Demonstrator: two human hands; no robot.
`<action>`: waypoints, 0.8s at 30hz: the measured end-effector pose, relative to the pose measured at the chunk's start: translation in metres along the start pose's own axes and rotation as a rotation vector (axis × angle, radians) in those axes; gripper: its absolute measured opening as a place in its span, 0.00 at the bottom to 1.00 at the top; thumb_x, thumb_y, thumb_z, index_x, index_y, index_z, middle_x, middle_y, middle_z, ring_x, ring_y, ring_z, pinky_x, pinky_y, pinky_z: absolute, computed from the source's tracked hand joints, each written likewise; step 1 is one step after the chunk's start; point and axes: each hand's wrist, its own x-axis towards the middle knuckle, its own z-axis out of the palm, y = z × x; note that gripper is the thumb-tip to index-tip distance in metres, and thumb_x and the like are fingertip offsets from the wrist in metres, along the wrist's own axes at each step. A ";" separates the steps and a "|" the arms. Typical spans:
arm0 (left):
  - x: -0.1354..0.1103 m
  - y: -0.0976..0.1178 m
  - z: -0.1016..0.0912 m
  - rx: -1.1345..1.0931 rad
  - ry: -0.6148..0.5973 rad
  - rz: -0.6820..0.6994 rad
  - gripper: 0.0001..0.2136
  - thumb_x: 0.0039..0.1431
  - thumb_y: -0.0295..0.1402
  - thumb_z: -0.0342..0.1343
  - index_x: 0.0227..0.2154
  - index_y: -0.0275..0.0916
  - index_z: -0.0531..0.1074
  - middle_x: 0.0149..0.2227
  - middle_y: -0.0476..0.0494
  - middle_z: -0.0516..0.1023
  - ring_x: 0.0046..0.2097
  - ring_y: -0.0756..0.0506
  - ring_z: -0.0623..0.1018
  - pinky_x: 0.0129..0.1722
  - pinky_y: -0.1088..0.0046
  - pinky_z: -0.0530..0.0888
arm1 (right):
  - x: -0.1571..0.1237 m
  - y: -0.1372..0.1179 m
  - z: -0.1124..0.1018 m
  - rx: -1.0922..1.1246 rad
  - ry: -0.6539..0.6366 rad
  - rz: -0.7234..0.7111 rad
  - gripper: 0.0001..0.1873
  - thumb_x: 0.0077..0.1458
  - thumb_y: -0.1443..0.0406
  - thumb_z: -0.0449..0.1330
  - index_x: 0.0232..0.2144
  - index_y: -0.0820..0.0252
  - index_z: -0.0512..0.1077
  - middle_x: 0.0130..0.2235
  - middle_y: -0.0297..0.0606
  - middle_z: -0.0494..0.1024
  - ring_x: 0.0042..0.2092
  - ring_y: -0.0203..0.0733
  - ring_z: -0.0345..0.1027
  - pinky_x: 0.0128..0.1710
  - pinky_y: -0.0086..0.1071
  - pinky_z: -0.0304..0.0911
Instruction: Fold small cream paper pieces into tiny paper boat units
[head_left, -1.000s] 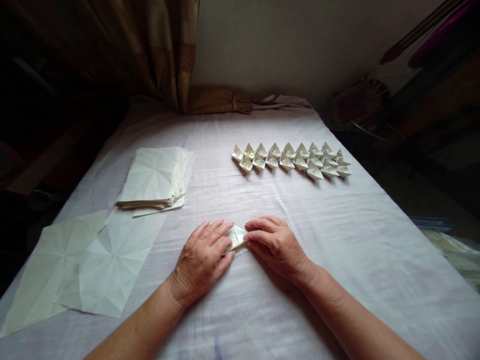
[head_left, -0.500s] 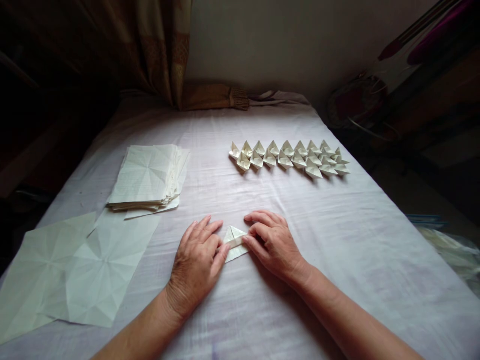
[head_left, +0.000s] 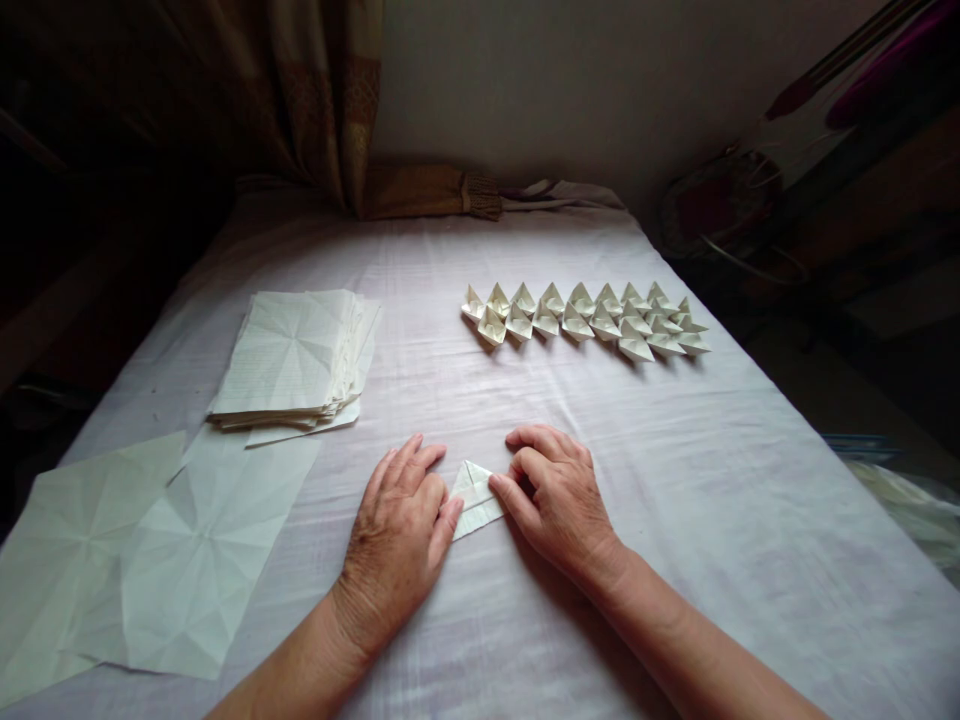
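A small folded piece of white paper point(head_left: 475, 497), triangular at its top, lies on the white cloth point(head_left: 675, 470) between my hands. My left hand point(head_left: 400, 535) rests flat on the cloth, fingers stretched out, its thumb touching the paper's left edge. My right hand point(head_left: 556, 493) has its fingers curled, with the thumb pressing on the paper's right edge.
Two rows of several finished folded paper pieces point(head_left: 585, 318) stand further back on the right. A stack of creased square sheets point(head_left: 296, 358) lies at the left, with loose creased sheets point(head_left: 150, 545) spread in front of it. A curtain point(head_left: 330, 100) hangs at the far end.
The hands have drawn slightly apart, uncovering more of the folded paper. The right fingers have curled in and the thumb now presses the paper's edge.
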 end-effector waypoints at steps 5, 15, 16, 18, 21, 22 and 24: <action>-0.002 -0.003 0.003 -0.052 0.010 -0.061 0.02 0.63 0.31 0.51 0.35 0.40 0.67 0.58 0.36 0.69 0.64 0.37 0.62 0.62 0.51 0.63 | -0.001 0.003 0.001 -0.028 0.030 0.040 0.07 0.57 0.63 0.60 0.28 0.56 0.68 0.44 0.39 0.76 0.49 0.47 0.67 0.48 0.41 0.56; -0.001 -0.004 0.004 -0.092 -0.076 -0.089 0.01 0.61 0.30 0.52 0.36 0.41 0.68 0.60 0.36 0.68 0.66 0.36 0.59 0.64 0.46 0.58 | -0.006 -0.005 0.006 -0.071 0.026 -0.070 0.15 0.61 0.58 0.55 0.47 0.58 0.69 0.57 0.50 0.69 0.61 0.53 0.58 0.58 0.49 0.52; -0.001 -0.004 0.004 -0.095 -0.078 -0.092 0.01 0.61 0.30 0.52 0.36 0.41 0.68 0.60 0.36 0.67 0.66 0.36 0.59 0.64 0.47 0.58 | -0.006 -0.009 0.008 -0.098 0.000 -0.079 0.20 0.59 0.55 0.58 0.49 0.59 0.68 0.60 0.51 0.67 0.63 0.55 0.54 0.60 0.51 0.49; 0.000 -0.005 0.005 -0.098 -0.083 -0.091 0.01 0.62 0.30 0.52 0.36 0.41 0.68 0.60 0.36 0.67 0.67 0.37 0.58 0.64 0.47 0.58 | -0.006 -0.015 0.010 -0.145 -0.052 -0.051 0.26 0.56 0.51 0.60 0.52 0.58 0.68 0.62 0.52 0.64 0.65 0.59 0.50 0.61 0.55 0.47; 0.000 -0.007 0.004 -0.110 -0.098 -0.083 0.02 0.62 0.30 0.52 0.36 0.41 0.67 0.61 0.37 0.66 0.67 0.38 0.58 0.64 0.48 0.57 | -0.004 -0.012 0.010 -0.197 -0.093 0.050 0.26 0.54 0.53 0.63 0.52 0.59 0.69 0.63 0.54 0.63 0.66 0.63 0.49 0.60 0.58 0.48; 0.001 -0.008 0.003 -0.117 -0.102 -0.079 0.02 0.61 0.30 0.52 0.37 0.41 0.67 0.61 0.37 0.66 0.67 0.38 0.58 0.64 0.47 0.57 | -0.003 -0.009 0.009 -0.208 -0.094 0.078 0.25 0.54 0.55 0.63 0.51 0.59 0.69 0.63 0.54 0.63 0.66 0.63 0.49 0.60 0.59 0.48; 0.000 -0.012 0.002 -0.128 -0.111 -0.065 0.03 0.61 0.29 0.52 0.38 0.41 0.67 0.61 0.37 0.66 0.67 0.39 0.58 0.64 0.48 0.57 | -0.002 -0.001 0.006 -0.225 -0.080 0.110 0.25 0.54 0.56 0.63 0.52 0.59 0.69 0.63 0.54 0.62 0.66 0.64 0.49 0.60 0.59 0.48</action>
